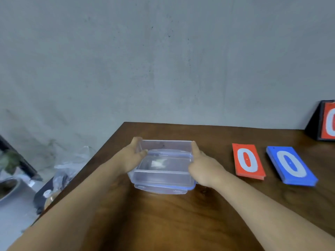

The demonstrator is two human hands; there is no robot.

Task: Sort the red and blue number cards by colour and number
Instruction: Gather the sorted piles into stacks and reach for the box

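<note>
A clear plastic container (163,175) with blue-trimmed clip flaps sits near the middle of the wooden table (163,218). My left hand (133,153) grips its left side, fingers curled over the far left rim. My right hand (203,165) grips its right side, fingers over the far right rim. To the right lie a red stack of number cards (249,161) and a blue stack of number cards (291,166), each showing a white 0 on top. The container looks empty apart from a pale reflection.
A black stand with a red 0 card (326,121) stands at the far right against the grey wall. The table's left edge runs diagonally; beyond it on the floor lie plastic bags (72,165) and clutter.
</note>
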